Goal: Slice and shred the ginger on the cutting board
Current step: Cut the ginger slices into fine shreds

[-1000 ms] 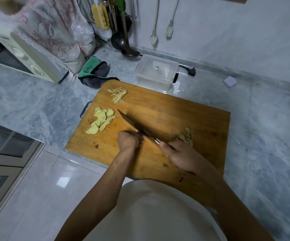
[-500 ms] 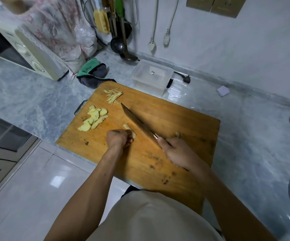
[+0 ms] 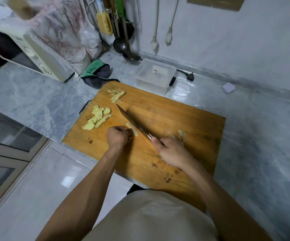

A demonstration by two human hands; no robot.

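A wooden cutting board (image 3: 175, 119) lies on the grey marble counter. My left hand (image 3: 118, 137) pinches a pale piece of ginger (image 3: 133, 130) near the board's middle. My right hand (image 3: 171, 152) grips the handle of a knife (image 3: 132, 121), whose blade runs up and left along the right side of that piece. A pile of ginger slices (image 3: 97, 118) sits at the board's left. Fine ginger shreds (image 3: 117, 95) lie near its far left corner. A knobbly ginger lump (image 3: 181, 133) rests just beyond my right hand.
A clear lidded plastic box (image 3: 155, 73) stands behind the board. A green and grey cloth (image 3: 96, 73) lies at the back left beside a microwave (image 3: 36, 58). Ladles (image 3: 120, 44) hang on the wall. The counter's front edge drops to tiled floor at left.
The ginger piece under my left hand came into sight beside the blade, and the knife shifted slightly right of it. The camera view tilted up, showing more wall.
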